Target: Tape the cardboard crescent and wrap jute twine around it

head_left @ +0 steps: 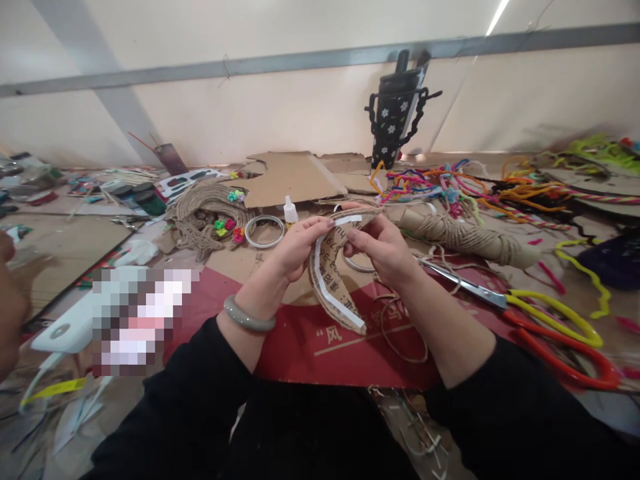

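A crescent-shaped piece of cardboard [327, 270], printed with dark characters, is held up over the red cardboard sheet [295, 347]. White tape strips run along its face, and twine edges its outer curve. My left hand [303, 243] pinches it at the upper left, thumb on the front. At its upper right end, the fingers of my right hand [377, 240] are closed on the edge by the twine. A loose strand of twine [400, 333] hangs and curls below my right hand. Behind the crescent, a roll of tape [360, 263] is partly hidden.
Red-and-yellow-handled scissors [505, 300] lie at right, below a twine-wrapped tube [465, 237]. A glue bottle [290, 210] and a tape ring [264, 232] sit behind my left hand. A black tumbler [397, 117] stands by the wall. Another person's hand [10, 307] shows at far left.
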The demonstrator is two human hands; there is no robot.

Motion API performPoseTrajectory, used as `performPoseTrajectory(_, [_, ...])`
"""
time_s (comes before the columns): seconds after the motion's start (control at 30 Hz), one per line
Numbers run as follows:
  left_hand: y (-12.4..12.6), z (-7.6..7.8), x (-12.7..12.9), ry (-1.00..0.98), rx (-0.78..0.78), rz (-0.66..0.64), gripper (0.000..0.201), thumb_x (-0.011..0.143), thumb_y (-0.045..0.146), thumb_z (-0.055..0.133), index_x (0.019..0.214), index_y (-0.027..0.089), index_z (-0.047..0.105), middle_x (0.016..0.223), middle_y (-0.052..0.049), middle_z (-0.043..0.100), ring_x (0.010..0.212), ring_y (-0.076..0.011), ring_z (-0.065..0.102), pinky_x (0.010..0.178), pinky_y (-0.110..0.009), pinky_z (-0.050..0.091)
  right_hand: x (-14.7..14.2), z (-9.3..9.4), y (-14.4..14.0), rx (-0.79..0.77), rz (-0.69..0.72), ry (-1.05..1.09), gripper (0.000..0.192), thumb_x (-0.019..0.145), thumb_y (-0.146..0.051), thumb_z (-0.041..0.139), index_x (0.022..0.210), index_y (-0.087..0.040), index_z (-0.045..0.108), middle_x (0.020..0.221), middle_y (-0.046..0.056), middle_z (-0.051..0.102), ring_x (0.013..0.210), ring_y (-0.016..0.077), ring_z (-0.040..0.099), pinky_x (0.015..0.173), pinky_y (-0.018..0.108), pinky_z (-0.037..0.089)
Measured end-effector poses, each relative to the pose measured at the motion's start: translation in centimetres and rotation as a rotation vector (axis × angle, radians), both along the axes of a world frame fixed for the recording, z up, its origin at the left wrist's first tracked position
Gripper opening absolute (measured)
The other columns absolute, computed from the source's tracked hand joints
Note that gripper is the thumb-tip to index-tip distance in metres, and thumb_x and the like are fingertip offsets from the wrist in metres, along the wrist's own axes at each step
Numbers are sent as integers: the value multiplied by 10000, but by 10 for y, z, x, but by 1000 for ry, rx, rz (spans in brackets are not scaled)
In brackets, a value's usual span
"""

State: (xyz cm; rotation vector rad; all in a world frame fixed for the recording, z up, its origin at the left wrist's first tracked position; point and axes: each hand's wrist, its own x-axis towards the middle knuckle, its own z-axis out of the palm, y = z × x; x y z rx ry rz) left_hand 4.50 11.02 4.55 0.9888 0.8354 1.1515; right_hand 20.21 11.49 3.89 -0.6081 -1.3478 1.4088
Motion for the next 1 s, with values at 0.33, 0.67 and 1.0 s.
performPoseTrajectory(0.33, [3,-2,0,-24,7,-29,213,761,344,688,770,137,643,670,-15,631,555,-99,563,528,-211,449,-1,-1,1,36,-17,13,501,683,-394,790,1098,-219,570,742,-40,574,547,69,514,539,240,482])
performPoseTrajectory(0.67, [5,-3,-2,-16,18,-6,200,769,327,673,798,132,642,670,-15,637,559,-104,572,543,-218,464,1,2,-2,84,25,-53,546,705,-405,776,1170,-223,555,711,-38,568,572,89,539,549,244,484])
performPoseTrajectory(1.0, [3,0,-2,-19,26,16,323,655,375,801,792,132,639,644,9,626,524,-77,549,500,-188,432,-1,0,-1,65,72,-67,518,698,-398,777,1130,-210,560,687,-49,565,558,79,523,565,248,496])
